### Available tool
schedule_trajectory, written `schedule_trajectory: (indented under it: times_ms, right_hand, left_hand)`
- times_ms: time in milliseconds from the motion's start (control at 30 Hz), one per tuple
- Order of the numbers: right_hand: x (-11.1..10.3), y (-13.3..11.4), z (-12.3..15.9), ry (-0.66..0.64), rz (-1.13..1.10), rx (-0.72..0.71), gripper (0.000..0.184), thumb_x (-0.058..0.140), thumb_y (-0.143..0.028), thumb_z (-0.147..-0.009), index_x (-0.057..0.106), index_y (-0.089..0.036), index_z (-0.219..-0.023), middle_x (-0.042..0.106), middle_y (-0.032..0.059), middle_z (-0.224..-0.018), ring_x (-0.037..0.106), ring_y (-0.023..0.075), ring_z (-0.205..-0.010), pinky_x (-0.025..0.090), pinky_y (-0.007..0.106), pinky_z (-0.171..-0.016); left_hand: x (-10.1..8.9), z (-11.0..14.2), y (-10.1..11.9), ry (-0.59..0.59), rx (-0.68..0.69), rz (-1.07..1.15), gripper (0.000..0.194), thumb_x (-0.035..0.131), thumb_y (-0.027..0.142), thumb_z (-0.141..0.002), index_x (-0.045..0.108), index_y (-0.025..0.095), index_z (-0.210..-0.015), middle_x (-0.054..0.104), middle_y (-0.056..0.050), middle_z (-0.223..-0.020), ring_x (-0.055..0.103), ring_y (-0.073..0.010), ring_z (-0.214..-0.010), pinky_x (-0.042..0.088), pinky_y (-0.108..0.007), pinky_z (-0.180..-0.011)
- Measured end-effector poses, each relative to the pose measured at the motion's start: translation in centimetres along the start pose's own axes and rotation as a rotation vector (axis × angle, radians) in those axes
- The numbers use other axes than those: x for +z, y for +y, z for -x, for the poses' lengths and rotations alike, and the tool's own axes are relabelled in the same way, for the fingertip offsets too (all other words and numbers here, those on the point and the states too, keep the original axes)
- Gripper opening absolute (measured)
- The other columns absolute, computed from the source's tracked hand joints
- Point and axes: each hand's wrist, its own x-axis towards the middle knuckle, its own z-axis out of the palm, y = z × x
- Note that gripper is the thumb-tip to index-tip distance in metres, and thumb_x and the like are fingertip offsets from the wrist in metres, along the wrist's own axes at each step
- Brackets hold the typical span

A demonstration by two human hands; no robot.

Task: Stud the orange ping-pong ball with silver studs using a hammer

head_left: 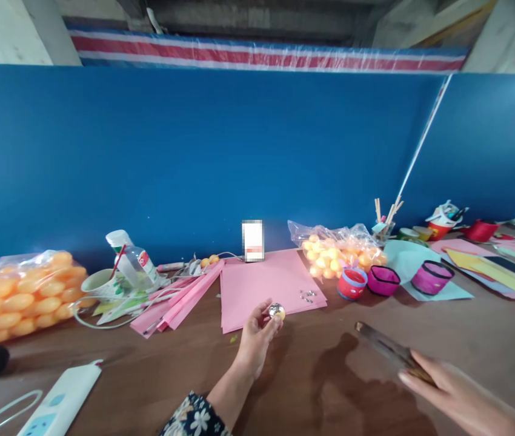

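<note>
My left hand (257, 336) pinches a small round shiny piece (277, 312), silvery with a yellow lower side, between thumb and fingers. It is held above the table near the front edge of the pink paper sheets (266, 278). In my right hand (448, 387), blurred by motion, is a long narrow tool (387, 346) with a dark, worn, wood-like look, pointing up and left; its exact kind cannot be made out. The tool and the round piece are apart. Several tiny silvery bits (307, 295) lie on the pink paper.
Clear bags of orange balls stand left (25, 297) and right (334, 251) of the paper. Small fabric-like cups (352, 283) are at the right. A bottle (134, 263), cables and pink strips (185, 300) lie left; a power strip (64, 396) is in front. A blue partition (194, 151) stands behind.
</note>
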Motion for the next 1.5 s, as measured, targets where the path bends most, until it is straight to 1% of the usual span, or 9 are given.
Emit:
schedule_trajectory:
  times_ms: [67,133,200,367,667,967,1200,1367,1500]
  right_hand:
    - [0.1,-3.5,1.2,-0.238,-0.300,0.110,0.037,0.045,-0.053,-0.078,0.060,-0.020,-0.083,0.061,0.0027,-0.058,0.056,0.0171,-0.049,0.044,0.027,-0.050]
    - [0.2,-7.1,2.1,-0.367,-0.608,0.142,0.040,0.042,-0.055,-0.081,0.056,-0.018,-0.085,0.055,0.0002,-0.060,0.054,0.0140,-0.052,0.045,0.026,-0.053]
    - [0.3,-9.9,2.7,-0.417,-0.792,0.138,0.043,0.043,-0.057,-0.080,0.050,-0.019,-0.098,0.054,-0.0003,-0.069,0.053,0.0129,-0.053,0.045,0.026,-0.051]
    - [1.4,-13.2,3.4,-0.410,-0.820,0.069,0.045,0.039,-0.055,-0.084,0.041,-0.018,-0.111,0.046,-0.0044,-0.065,0.038,0.0058,-0.043,0.038,0.022,-0.045]
    - [2.4,-14.7,2.8,-0.406,-0.799,0.028,0.039,0.035,-0.053,-0.087,0.046,-0.019,-0.103,0.043,-0.0055,-0.062,0.036,0.0041,-0.041,0.034,0.018,-0.039]
    - [2.2,-14.7,2.9,-0.396,-0.798,0.054,0.042,0.037,-0.053,-0.086,0.046,-0.018,-0.108,0.044,-0.0041,-0.065,0.039,0.0060,-0.047,0.037,0.019,-0.044]
    - [0.2,-15.4,2.9,-0.471,-0.875,0.022,0.038,0.031,-0.048,-0.090,0.041,-0.018,-0.111,0.045,-0.0032,-0.070,0.040,0.0056,-0.047,0.040,0.021,-0.047]
    - [0.3,-15.2,3.2,-0.424,-0.929,0.035,0.038,0.032,-0.049,-0.089,0.042,-0.019,-0.110,0.045,-0.0035,-0.069,0.038,0.0052,-0.044,0.039,0.021,-0.045]
    - [1.1,-14.7,3.3,-0.360,-0.952,0.071,0.040,0.035,-0.052,-0.087,0.043,-0.020,-0.110,0.046,-0.0034,-0.066,0.038,0.0058,-0.042,0.038,0.021,-0.042]
  left_hand:
    - [0.2,0.3,0.0,-0.026,0.006,-0.015,0.047,0.072,0.024,-0.066,0.055,0.014,-0.109,0.063,-0.007,-0.090,0.059,-0.0107,-0.075,0.046,-0.024,-0.072]
    - [0.4,0.6,0.1,-0.068,-0.010,-0.034,0.045,0.071,0.023,-0.067,0.056,0.015,-0.108,0.064,-0.006,-0.090,0.058,-0.0098,-0.075,0.045,-0.021,-0.071]
    - [0.5,0.8,0.1,-0.083,-0.015,-0.048,0.043,0.072,0.022,-0.066,0.056,0.016,-0.106,0.064,-0.005,-0.087,0.058,-0.0087,-0.073,0.045,-0.020,-0.069]
    - [0.6,1.0,0.1,-0.149,-0.018,-0.042,0.035,0.070,0.021,-0.067,0.056,0.018,-0.100,0.064,-0.003,-0.084,0.058,-0.0093,-0.070,0.046,-0.021,-0.066]
    - [0.5,0.8,0.0,-0.201,0.071,-0.002,0.032,0.073,0.010,-0.061,0.060,0.017,-0.090,0.064,-0.003,-0.090,0.058,-0.0101,-0.081,0.045,-0.020,-0.073]
    - [0.7,1.2,0.4,-0.223,-0.037,0.107,0.027,0.074,0.012,-0.062,0.059,0.017,-0.085,0.065,0.001,-0.075,0.061,-0.0078,-0.068,0.046,-0.017,-0.065]
    - [0.4,1.3,0.3,-0.163,-0.175,0.234,0.021,0.068,0.030,-0.070,0.060,0.016,-0.084,0.065,-0.002,-0.077,0.064,-0.0117,-0.070,0.049,-0.016,-0.057]
    - [0.5,1.4,0.4,-0.203,-0.195,0.299,0.030,0.062,0.030,-0.075,0.059,0.022,-0.104,0.065,-0.001,-0.084,0.058,-0.0051,-0.057,0.047,-0.014,-0.050]
    - [0.8,1.5,0.8,-0.196,-0.222,0.350,0.039,0.061,0.032,-0.076,0.056,0.022,-0.114,0.064,-0.002,-0.083,0.060,-0.0071,-0.064,0.050,-0.016,-0.059]
